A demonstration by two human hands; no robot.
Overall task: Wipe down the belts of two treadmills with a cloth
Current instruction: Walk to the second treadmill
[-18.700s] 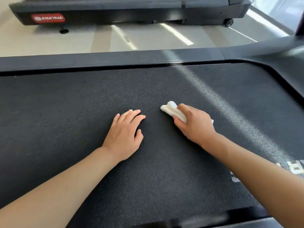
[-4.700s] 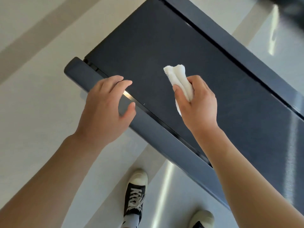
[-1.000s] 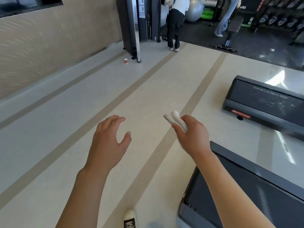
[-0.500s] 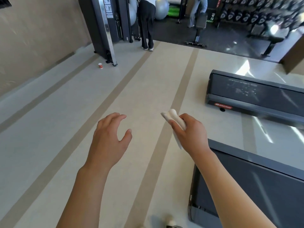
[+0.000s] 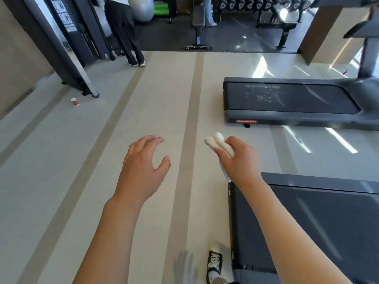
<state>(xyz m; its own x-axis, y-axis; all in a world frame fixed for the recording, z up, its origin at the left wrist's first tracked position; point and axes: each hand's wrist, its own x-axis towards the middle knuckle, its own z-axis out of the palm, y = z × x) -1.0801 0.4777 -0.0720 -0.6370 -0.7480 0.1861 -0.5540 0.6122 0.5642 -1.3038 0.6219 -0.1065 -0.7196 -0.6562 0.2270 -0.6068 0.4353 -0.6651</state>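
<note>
Cloth [image 5: 220, 143], white and rolled into a wad, sits in the right hand [image 5: 239, 160], whose fingers curl round it with one end poking out toward the far side. The left hand [image 5: 143, 171] is held out over the pale floor [image 5: 61, 181] with fingers spread and loosely bent, holding nothing. Both hands are in the air, touching no machine.

The near treadmill [image 5: 307, 222] lies at lower right, its dark belt just beside the person's right forearm. The far treadmill [image 5: 291, 99] stands well apart across a strip of floor, and its belt shows pale smudges near the middle, so it looks like the one left to wipe.

Risks, as I judge them: the person is on foot between machines, one shoe [image 5: 214, 263] close to the near treadmill's corner, and a step could catch that edge. The loose tail of the cloth hanging below the hand could slip free. A red paper cup [image 5: 75, 101] stands on the floor far left, out of the likely path.
</note>
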